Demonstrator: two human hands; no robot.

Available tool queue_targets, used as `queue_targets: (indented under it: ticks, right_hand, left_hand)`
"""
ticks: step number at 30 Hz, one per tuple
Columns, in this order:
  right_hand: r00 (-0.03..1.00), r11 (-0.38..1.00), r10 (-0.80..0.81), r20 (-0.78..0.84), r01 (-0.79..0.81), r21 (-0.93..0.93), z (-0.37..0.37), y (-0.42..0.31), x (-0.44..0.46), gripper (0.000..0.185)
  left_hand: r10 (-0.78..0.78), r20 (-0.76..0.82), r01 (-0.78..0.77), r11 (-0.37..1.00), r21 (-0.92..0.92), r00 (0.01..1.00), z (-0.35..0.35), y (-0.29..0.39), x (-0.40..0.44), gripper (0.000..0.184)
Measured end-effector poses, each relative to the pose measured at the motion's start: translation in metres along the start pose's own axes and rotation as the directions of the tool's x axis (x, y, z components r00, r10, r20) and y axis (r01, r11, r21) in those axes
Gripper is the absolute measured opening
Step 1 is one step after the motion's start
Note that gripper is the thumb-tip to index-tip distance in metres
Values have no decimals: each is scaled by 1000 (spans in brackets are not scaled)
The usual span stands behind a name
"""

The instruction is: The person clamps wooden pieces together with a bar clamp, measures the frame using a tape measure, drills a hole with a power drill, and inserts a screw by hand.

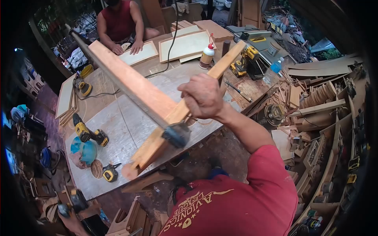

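Note:
My right hand [202,94] is closed around a narrow wooden rail [152,147], which slants over the near part of the worktable [114,122]. A wider wooden board [132,76] meets this rail at an angle and reaches toward the far left. Along the board runs a long bar clamp [122,87]; its dark jaw [176,135] sits against the near side of the rail. My left hand does not show clearly. Below the rail's near end, a yellow and black tape measure [110,173] rests near the table edge.
Across the table a co-worker [120,21] rests both hands on a framed panel [143,54]. A drill [82,129], a sander [83,86], a glue bottle [207,57] and a water bottle [274,67] stand or lie around. Wood offcuts [293,96] pile up at right.

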State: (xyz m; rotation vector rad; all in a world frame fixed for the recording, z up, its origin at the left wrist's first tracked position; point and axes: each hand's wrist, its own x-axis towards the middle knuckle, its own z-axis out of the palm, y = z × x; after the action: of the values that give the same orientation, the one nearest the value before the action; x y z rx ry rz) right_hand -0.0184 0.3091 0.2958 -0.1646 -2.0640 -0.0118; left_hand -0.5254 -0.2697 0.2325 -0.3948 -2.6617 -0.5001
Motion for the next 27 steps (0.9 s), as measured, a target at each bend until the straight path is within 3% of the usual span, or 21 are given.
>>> queue_targets:
  ticks: [1,3,5,7,9,11,13,15,17,19,22,27]
  right_hand:
    - [1000,1000,-4,-26,4,-9,0,-1,0,18]
    - [999,1000,-7,-51,6,-16,1,0,-3,21]
    - [999,1000,2,-53,-3,-8,0,0,-6,23]
    - [999,1000,1,-36,-1,-6,-2,1,-9,24]
    - [1000,1000,-15,-24,14,-15,-5,1,-13,24]
    - [1000,1000,-23,-20,23,-6,-7,3,-14,26]
    - [1000,999,-9,9,9,39,-9,2,-16,28]
    - [992,996,-5,127,-6,84,-11,5,-16,31]
    - [957,989,-66,284,24,146,-26,6,-17,33]
    - [865,968,-199,460,101,230,-43,20,-8,36]
    - [738,960,-265,620,140,243,-52,28,8,39]
    - [704,958,-254,664,89,271,-54,29,13,40]
  left_hand:
    - [99,-43,-105,981,-166,994,1,-27,-22,75]
    - [215,41,-218,944,247,976,-83,108,-128,62]
    - [182,88,-169,976,-135,979,-87,144,-193,67]
    - [240,289,-307,927,214,927,-103,182,-252,68]
    - [149,444,-249,952,177,884,-107,232,-310,66]
    - [370,485,-486,864,134,792,-98,266,-354,65]
    - [248,571,-344,937,65,783,-64,274,-397,68]
    - [365,559,-383,919,-89,745,-34,306,-426,86]
    - [536,467,-484,842,-239,703,-25,372,-443,79]
    - [565,525,-509,819,-264,637,-27,431,-448,76]
    - [675,443,-591,735,-333,590,-18,490,-448,76]
    - [800,273,-690,600,-405,535,-8,563,-433,71]
